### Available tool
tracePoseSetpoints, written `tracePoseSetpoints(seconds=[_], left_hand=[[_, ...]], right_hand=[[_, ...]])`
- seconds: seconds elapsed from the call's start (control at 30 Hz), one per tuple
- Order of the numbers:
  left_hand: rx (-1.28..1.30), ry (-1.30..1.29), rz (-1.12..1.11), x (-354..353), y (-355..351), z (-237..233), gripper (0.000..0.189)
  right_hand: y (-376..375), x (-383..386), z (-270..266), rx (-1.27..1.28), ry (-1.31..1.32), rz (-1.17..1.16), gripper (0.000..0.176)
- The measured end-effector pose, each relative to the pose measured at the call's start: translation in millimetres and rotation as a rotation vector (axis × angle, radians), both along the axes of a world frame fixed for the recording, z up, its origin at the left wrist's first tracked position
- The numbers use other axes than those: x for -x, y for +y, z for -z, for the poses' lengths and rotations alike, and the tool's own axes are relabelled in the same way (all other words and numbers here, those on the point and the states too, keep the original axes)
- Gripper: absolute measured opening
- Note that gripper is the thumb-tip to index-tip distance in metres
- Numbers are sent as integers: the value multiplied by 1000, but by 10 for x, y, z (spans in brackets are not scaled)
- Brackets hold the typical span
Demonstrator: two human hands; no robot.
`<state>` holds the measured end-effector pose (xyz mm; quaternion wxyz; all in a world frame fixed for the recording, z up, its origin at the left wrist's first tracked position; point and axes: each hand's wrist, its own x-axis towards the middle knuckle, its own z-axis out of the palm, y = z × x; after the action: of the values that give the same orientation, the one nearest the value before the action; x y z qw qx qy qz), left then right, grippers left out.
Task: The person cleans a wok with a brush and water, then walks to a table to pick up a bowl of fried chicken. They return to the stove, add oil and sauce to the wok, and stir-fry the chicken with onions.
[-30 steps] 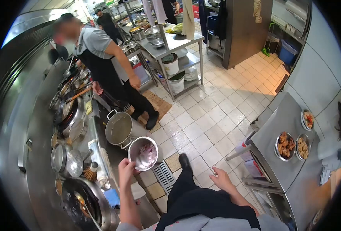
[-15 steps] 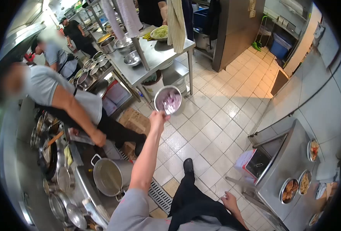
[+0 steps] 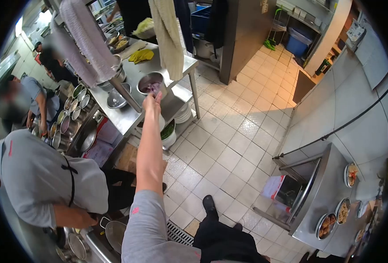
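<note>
My left hand, its arm stretched far forward, grips a round metal bowl by the near rim. Chopped purple pieces, like red onion, lie inside it. The bowl overlaps the steel table near its front edge. Left of it, another metal bowl stands on the tabletop. Behind are a crumpled yellow cloth and a hanging light towel. My right hand is out of the picture.
Close on my left stands a co-worker in a grey shirt, by a large pot. Under the table are stacked plates and a white bucket of greens. Filled dishes sit on the right-hand counter.
My left hand has carried the bowl forward and left, from over the floor to the steel table. My right hand has left the view. The nearby co-worker has turned and come closer.
</note>
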<state>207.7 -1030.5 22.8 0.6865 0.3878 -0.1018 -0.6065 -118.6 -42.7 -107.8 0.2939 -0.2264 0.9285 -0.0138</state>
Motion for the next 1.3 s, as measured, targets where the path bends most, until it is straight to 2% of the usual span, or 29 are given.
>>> tracePoseSetpoints(seconds=[0.03,0.07,0.13,0.17,0.2,0.23,0.27,0.3,0.33,0.37,0.4,0.43,0.47,0.5,0.57,0.6,0.67,0.8,0.83,0.93,0.97,1.1,1.3], left_hand=[[101,-28,86,20,11,27,40],[39,56,208,87,162,-134,56],[130,4,414,150,468,-48,64],[152,-38,523,168,683,49,62],[163,-158,641,226,1002,87,57],[125,-91,694,256,1230,353,53],[41,-134,776,222,1454,719,50],[-181,-133,734,350,1883,776,48],[-376,-165,735,431,2292,951,44],[-351,-190,810,323,2692,1389,42],[-458,-130,877,221,3093,1832,41],[-477,-241,919,392,3771,1635,41],[-562,-156,990,487,4350,1535,37],[-671,-234,1016,587,4795,1660,37],[-685,-186,1141,644,5662,1996,39],[-640,-335,1144,943,6112,1638,41],[-523,-371,1239,1407,6711,1270,38],[-302,-453,1344,2392,7404,821,30],[-249,-474,1365,2609,7537,712,28],[-51,-661,1344,3121,7872,360,28],[9,-726,1338,3209,7965,293,27],[136,-938,1291,3255,8280,146,25],[-62,-893,1194,2798,8814,363,26]], right_hand=[[53,12,58,-18,1,-17,37],[135,49,138,-33,10,-46,36],[338,96,432,-51,38,-151,36],[-186,-34,-77,73,-16,54,42],[15,-46,205,192,57,42,42],[-414,-49,-242,118,-48,85,35],[-612,-55,-416,106,-42,132,34],[-816,-73,-668,311,33,208,32],[-973,-36,-908,361,63,301,30],[-1033,43,-1040,513,110,296,28],[-1012,119,-1104,579,29,402,30],[-992,178,-1164,648,-70,583,37],[-973,283,-1229,726,-180,737,44],[-989,404,-1296,815,-220,836,49],[-892,684,-1436,1009,-332,1002,59],[-788,850,-1441,1045,-310,994,62],[-557,1203,-1424,1115,-282,975,67],[-75,1983,-1376,1199,-217,1104,56],[8,2175,-1393,1299,-224,1090,45],[83,2597,-1573,1327,-339,1088,37],[125,2695,-1573,1346,-439,1131,30],[183,2921,-1700,1252,-620,1171,25],[250,3134,-1820,1243,-711,1033,20]])
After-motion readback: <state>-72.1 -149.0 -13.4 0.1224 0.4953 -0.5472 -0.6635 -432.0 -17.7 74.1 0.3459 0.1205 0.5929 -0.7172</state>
